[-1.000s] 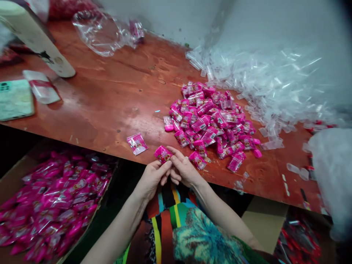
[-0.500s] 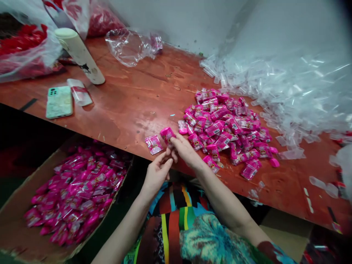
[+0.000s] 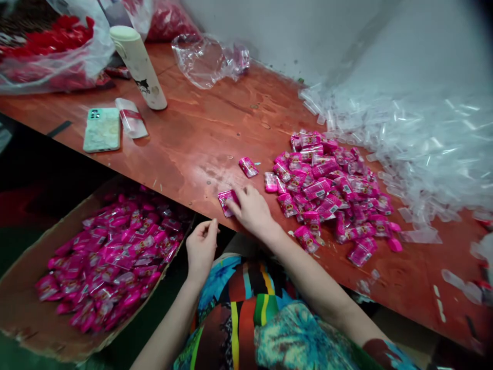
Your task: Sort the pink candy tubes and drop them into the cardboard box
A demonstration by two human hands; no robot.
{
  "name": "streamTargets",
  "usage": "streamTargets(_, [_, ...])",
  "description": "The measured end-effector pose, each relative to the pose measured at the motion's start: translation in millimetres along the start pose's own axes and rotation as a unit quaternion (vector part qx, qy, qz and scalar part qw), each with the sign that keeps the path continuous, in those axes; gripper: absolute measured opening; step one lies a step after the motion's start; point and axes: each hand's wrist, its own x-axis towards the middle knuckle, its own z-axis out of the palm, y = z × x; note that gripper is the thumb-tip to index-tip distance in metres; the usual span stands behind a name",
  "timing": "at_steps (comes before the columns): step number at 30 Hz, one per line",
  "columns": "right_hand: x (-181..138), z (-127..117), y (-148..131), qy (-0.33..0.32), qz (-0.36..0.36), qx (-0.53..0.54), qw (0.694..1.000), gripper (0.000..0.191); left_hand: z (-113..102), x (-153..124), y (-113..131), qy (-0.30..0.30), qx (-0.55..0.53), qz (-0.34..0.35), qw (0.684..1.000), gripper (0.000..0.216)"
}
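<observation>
My right hand (image 3: pixel 250 210) rests on the red-brown table (image 3: pixel 192 139) near its front edge, fingertips closed on a small pink packet (image 3: pixel 224 198). My left hand (image 3: pixel 202 245) hangs just below the table edge over my lap, thumb against curled fingers, and nothing shows in it. A single pink packet (image 3: pixel 248 166) lies alone a little further in. A heap of the same pink packets (image 3: pixel 331 187) sits right of my right hand.
A cardboard box (image 3: pixel 23 313) full of bagged pink packets stands below the table on the left. A heap of clear plastic sleeves (image 3: pixel 408 139) covers the back right. A phone (image 3: pixel 101 129), cream bottle (image 3: pixel 138 67), bag of red items (image 3: pixel 46 51) and crumpled clear bag (image 3: pixel 208 59) lie far left.
My right hand let go of the pink packet it held up and came down onto the packet at the table edge. My left hand dropped below the edge and closed.
</observation>
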Motion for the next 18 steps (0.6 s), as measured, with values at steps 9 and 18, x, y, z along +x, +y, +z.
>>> streamTargets(9, [-69,39,8,0.061,-0.046,-0.100,0.992,0.048,0,32,20,0.028,0.542,0.207,0.814,0.057])
streamTargets(18, [-102,38,33,0.048,-0.173,-0.078,0.981,0.068,-18,7,-42,0.075,0.354,0.300,0.883,0.031])
